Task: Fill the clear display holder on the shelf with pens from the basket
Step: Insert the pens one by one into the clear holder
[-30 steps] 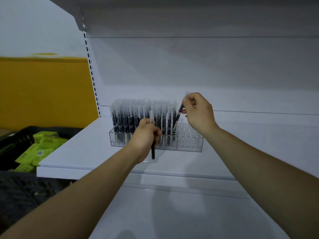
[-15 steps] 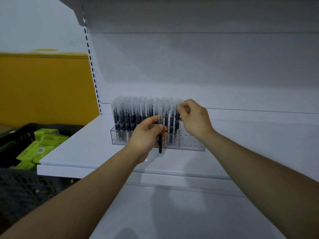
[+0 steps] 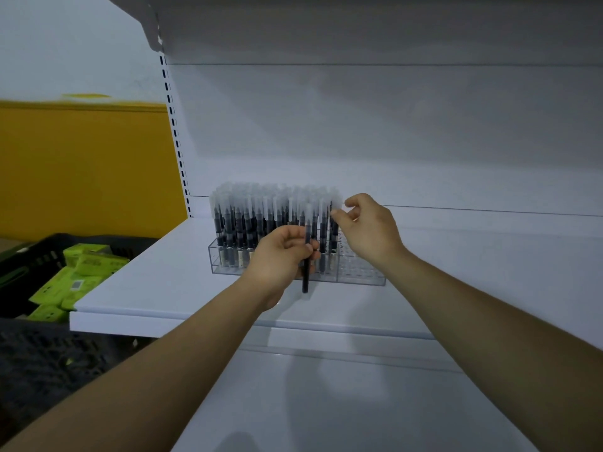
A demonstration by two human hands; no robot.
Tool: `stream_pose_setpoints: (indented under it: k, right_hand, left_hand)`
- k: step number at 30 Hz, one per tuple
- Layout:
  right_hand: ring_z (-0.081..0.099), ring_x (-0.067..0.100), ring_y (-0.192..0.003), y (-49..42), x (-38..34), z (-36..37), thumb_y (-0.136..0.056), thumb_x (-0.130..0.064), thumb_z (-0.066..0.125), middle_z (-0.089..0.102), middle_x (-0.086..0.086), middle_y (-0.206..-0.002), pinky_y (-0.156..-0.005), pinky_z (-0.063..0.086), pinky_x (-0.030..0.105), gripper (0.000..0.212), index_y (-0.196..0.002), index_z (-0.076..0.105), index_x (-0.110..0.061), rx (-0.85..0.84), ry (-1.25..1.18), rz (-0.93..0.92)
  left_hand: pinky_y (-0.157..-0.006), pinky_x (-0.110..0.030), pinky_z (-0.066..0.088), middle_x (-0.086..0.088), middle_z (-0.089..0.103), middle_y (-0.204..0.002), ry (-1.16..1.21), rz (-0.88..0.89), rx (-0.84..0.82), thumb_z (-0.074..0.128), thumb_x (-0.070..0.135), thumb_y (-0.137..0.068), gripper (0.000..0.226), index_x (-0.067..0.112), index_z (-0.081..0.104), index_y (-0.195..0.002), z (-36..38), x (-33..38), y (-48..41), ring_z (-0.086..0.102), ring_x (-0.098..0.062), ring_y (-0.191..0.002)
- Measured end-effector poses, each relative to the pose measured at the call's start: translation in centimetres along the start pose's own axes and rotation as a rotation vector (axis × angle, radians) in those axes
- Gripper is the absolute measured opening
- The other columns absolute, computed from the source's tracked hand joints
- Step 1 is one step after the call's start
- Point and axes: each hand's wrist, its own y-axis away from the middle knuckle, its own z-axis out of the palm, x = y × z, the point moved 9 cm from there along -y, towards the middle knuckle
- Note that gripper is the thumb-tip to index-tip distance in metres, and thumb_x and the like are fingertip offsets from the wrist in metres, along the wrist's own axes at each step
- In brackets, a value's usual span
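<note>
At centre frame the left hand (image 3: 280,252) curls round a single dark pen (image 3: 306,275), held upright in front of the clear display holder (image 3: 362,275). Just to its right, the right hand (image 3: 372,230) hangs loosely curled at the caps of the outermost standing pens (image 3: 261,220); whether it pinches one I cannot tell. The step looks like seating pens one by one, and next the held pen likely needs passing across and lowering straight into a free hole (image 3: 355,265) at the holder's right end on the shelf (image 3: 156,282), with the basket (image 3: 42,256) at lower left.

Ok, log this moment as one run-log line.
left hand: grips one pen upright | right hand: at rightmost seated pens, grip unclear | display holder: right end slots empty
</note>
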Motion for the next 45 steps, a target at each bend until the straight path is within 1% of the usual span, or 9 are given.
stream_pose_setpoints:
  k: [3, 6, 12, 19, 23, 26, 32, 37, 45]
  right_hand:
    - [0.055, 0.01, -0.085, 1.0, -1.8, -1.7, -0.093, -0.037, 0.057, 0.06, -0.004, -0.093, -0.079, 0.045, 0.024, 0.028, -0.111, 0.064, -0.016, 0.1, -0.08, -0.118]
    - [0.053, 0.003, -0.077, 2.1, -3.6, -1.3, -0.091, -0.035, 0.06, 0.056, -0.009, -0.082, -0.07, 0.039, 0.011, 0.021, -0.088, 0.072, -0.018, -0.01, -0.098, -0.186]
    - [0.056, 0.017, -0.066, 2.3, -4.0, -1.8, -0.092, -0.032, 0.059, 0.061, 0.005, -0.073, -0.06, 0.042, 0.022, 0.028, -0.079, 0.065, -0.008, -0.02, -0.158, -0.129]
    - [0.065, 0.024, -0.084, 1.0, -3.9, -4.8, -0.099, -0.031, 0.048, 0.06, -0.005, -0.08, -0.071, 0.048, 0.024, 0.019, -0.09, 0.059, -0.018, 0.145, -0.242, -0.143]
    - [0.064, 0.024, -0.084, 0.5, -3.4, -4.0, -0.1, -0.031, 0.047, 0.057, -0.007, -0.077, -0.063, 0.041, 0.011, 0.017, -0.093, 0.057, -0.019, 0.13, -0.213, -0.153]
    - [0.061, 0.025, -0.081, 0.4, -3.1, -3.1, -0.1, -0.031, 0.047, 0.057, -0.003, -0.076, -0.066, 0.043, 0.017, 0.02, -0.093, 0.058, -0.016, 0.094, -0.173, -0.15]
    - [0.065, 0.027, -0.083, 0.8, -1.1, -0.8, -0.099, -0.032, 0.048, 0.056, -0.008, -0.073, -0.074, 0.049, 0.033, 0.021, -0.096, 0.061, -0.015, 0.027, -0.141, -0.096]
    - [0.066, 0.024, -0.085, 0.8, -0.9, -0.5, -0.099, -0.032, 0.049, 0.063, 0.0, -0.083, -0.072, 0.049, 0.031, 0.026, -0.118, 0.053, -0.014, 0.038, -0.147, -0.054]
    - [0.059, 0.026, -0.071, 0.9, -1.5, 0.6, -0.1, -0.031, 0.047, 0.059, 0.002, -0.072, -0.066, 0.046, 0.033, 0.02, -0.109, 0.052, -0.014, -0.065, 0.051, -0.099]
  left_hand:
    - [-0.072, -0.035, 0.056, -0.011, 0.064, -0.097, -0.02, 0.009, -0.017, 0.052, -0.004, -0.094, 0.021, 0.01, 0.057, -0.108, 0.7, 0.2, 0.1, 0.065, -0.017, -0.075]
    - [-0.072, -0.035, 0.057, -0.01, 0.062, -0.092, -0.025, 0.022, -0.054, 0.053, -0.004, -0.094, 0.024, 0.004, 0.058, -0.116, 1.6, 0.4, 0.4, 0.066, -0.014, -0.07]
    - [-0.076, -0.022, 0.052, 0.0, 0.066, -0.097, -0.139, 0.066, -0.07, 0.058, 0.003, -0.093, 0.03, 0.012, 0.058, -0.122, 2.1, 1.1, 0.9, 0.064, -0.008, -0.084]
    - [-0.096, -0.023, 0.04, 0.003, 0.057, -0.135, -1.197, 0.236, -0.161, 0.053, 0.041, -0.095, 0.04, 0.022, 0.059, -0.13, -0.2, -1.4, 2.7, 0.054, -0.014, -0.118]
    - [-0.109, -0.035, 0.033, 0.007, 0.048, -0.144, -1.475, 0.217, -0.207, 0.036, 0.061, -0.094, 0.056, 0.028, 0.051, -0.137, -1.6, -4.1, 3.1, 0.042, -0.015, -0.131]
    - [-0.114, -0.039, 0.024, 0.01, 0.038, -0.152, -1.51, 0.208, -0.198, 0.021, 0.066, -0.088, 0.067, 0.033, 0.044, -0.141, -2.0, -4.8, 3.4, 0.031, -0.013, -0.14]
    - [-0.118, -0.042, 0.015, 0.01, 0.031, -0.156, -1.527, 0.216, -0.193, 0.026, 0.057, -0.097, 0.053, 0.035, 0.038, -0.144, -1.9, -5.2, 3.7, 0.023, -0.013, -0.144]
    - [-0.116, -0.04, 0.021, 0.01, 0.036, -0.153, -1.521, 0.256, -0.179, 0.004, 0.07, -0.078, 0.082, 0.035, 0.042, -0.142, -1.9, -4.9, 3.8, 0.028, -0.013, -0.141]
    - [-0.112, -0.037, 0.025, 0.008, 0.042, -0.15, -1.504, 0.292, -0.16, 0.001, 0.071, -0.071, 0.09, 0.033, 0.047, -0.138, -1.8, -4.6, 3.7, 0.033, -0.014, -0.139]
